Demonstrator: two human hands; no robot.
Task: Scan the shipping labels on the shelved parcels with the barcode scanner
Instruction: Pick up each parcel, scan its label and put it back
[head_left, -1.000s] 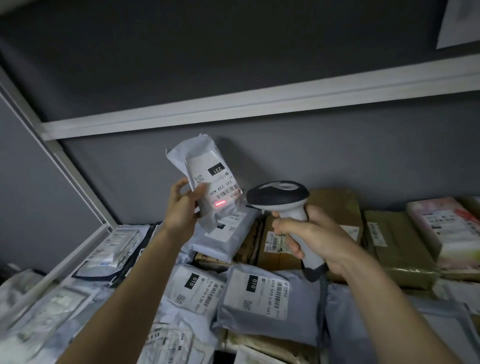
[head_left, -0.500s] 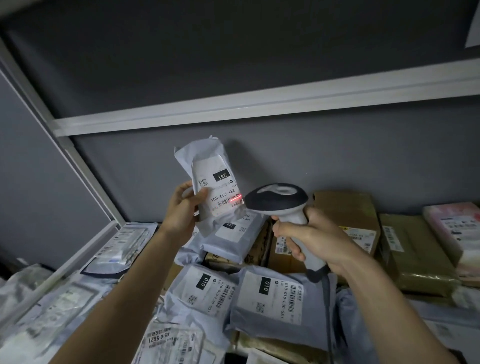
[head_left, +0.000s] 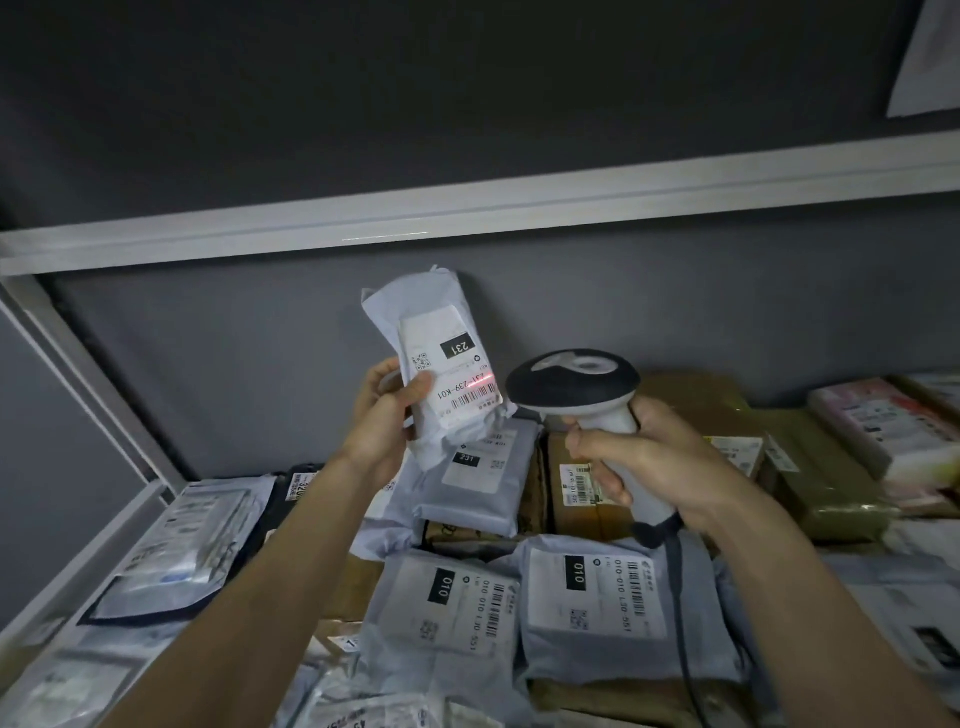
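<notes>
My left hand (head_left: 387, 415) grips a small grey poly-bag parcel (head_left: 415, 306) and holds it upright above the shelf. Its white shipping label (head_left: 452, 379) reads 231 and faces the scanner. A red scan line glows on the label just above its barcode. My right hand (head_left: 654, 457) holds the handle of the white barcode scanner (head_left: 574, 384), whose dark head points left at the label from close by. The scanner's cable hangs down from below my right hand.
The shelf below is packed with parcels: another grey 231 bag (head_left: 475, 483), two grey 010 bags (head_left: 447, 613) (head_left: 608, 608), brown cartons (head_left: 582, 493), olive-wrapped packs (head_left: 821, 483) and clear bags (head_left: 182, 540) at left. A white shelf rail (head_left: 467, 208) runs overhead.
The held parcel and scanner have stayed close together. The red scan line has shifted up the label, from below the barcode to just above it. The view has drifted slightly.
</notes>
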